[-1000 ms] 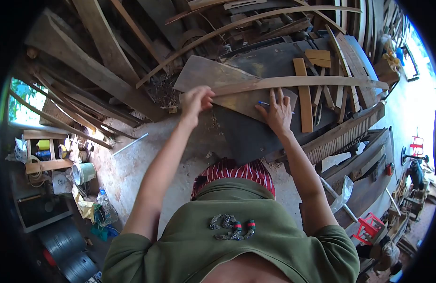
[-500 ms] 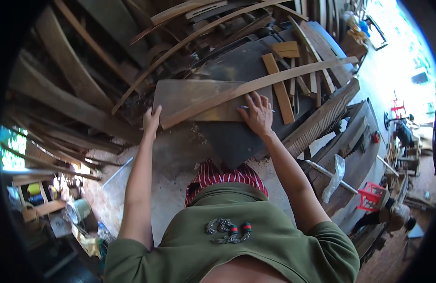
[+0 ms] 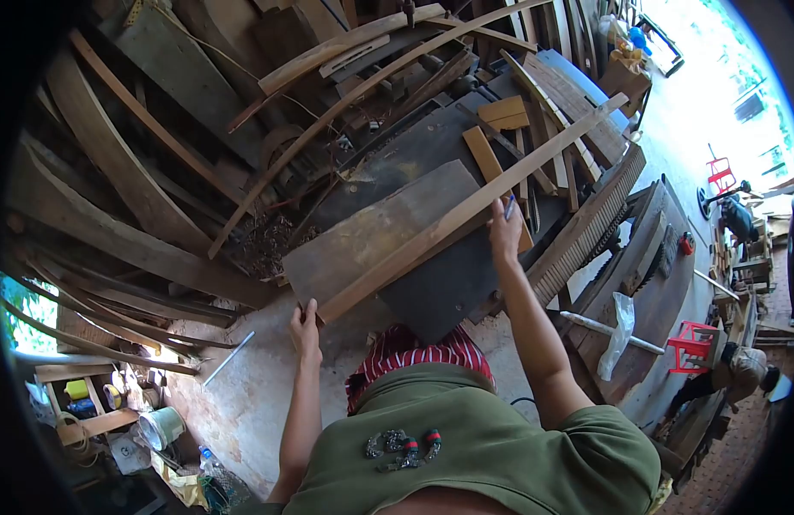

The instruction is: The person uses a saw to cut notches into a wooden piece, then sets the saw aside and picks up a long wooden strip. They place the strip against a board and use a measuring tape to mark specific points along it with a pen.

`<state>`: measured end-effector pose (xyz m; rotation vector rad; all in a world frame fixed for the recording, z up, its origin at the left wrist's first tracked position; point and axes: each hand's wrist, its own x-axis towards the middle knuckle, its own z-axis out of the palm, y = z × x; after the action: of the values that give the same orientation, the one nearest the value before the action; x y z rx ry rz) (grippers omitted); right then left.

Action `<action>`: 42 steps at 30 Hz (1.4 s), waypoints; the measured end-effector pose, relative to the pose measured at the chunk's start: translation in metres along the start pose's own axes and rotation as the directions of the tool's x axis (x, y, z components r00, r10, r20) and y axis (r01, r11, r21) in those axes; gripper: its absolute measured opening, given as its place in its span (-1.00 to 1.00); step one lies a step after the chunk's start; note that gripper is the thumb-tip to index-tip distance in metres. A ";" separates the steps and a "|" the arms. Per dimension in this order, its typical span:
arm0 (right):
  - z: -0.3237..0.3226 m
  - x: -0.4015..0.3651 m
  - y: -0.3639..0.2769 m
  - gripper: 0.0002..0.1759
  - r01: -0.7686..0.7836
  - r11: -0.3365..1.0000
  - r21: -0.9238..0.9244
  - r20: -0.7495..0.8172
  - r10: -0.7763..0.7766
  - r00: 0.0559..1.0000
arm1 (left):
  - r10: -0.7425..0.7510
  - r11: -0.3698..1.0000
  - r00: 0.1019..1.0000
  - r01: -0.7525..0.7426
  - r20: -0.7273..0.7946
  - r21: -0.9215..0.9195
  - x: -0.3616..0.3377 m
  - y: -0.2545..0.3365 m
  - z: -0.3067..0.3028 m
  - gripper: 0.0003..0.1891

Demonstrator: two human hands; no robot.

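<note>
A long, thin wooden strip (image 3: 465, 210) lies slantwise along the near edge of a wide board (image 3: 380, 225) on a dark tabletop (image 3: 448, 292). My left hand (image 3: 306, 330) is at the strip's lower left end, fingers pressed against the board's corner. Farther right, my right hand (image 3: 505, 230) holds the strip's near edge, and a pen (image 3: 509, 206) is between its fingers. A short orange-brown piece (image 3: 485, 156) rests beyond the strip.
Curved timbers (image 3: 113, 142) are stacked at left. A ribbed wooden beam (image 3: 586, 227) and a plastic bag (image 3: 618, 335) are to the right. Another person (image 3: 740, 369) is at the far right, near a red stool (image 3: 693, 343).
The strip and wide board have tilted, their left ends nearer my body. My right hand has moved from atop the board to the strip's near edge. The view has shifted.
</note>
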<state>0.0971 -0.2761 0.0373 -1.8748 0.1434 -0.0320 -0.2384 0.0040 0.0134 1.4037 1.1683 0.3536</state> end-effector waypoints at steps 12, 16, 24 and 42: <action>0.020 0.031 -0.022 -0.72 -0.239 0.899 0.367 0.367 0.096 0.925 | -0.269 0.740 0.950 0.308 0.157 -0.598 -0.044 0.006 0.009 -0.32; 0.056 0.017 -0.057 -0.72 -0.193 0.920 0.342 0.503 -0.005 0.864 | -0.273 0.775 0.961 0.249 0.047 -0.581 -0.072 -0.004 -0.005 -0.35; 0.131 0.013 -0.049 -0.75 -0.434 0.856 0.281 0.678 0.143 0.721 | -0.090 0.911 0.963 -0.023 -0.252 -0.411 -0.113 -0.009 -0.013 -0.66; 0.020 0.060 -0.021 -0.79 -0.415 0.814 0.407 0.456 0.212 0.864 | 0.050 0.957 0.998 -0.056 -0.029 -0.283 -0.074 0.016 0.047 -0.68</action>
<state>0.1605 -0.2577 0.0482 -1.2851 0.1568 0.5006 -0.2275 -0.0781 0.0475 1.1833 1.0519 0.5539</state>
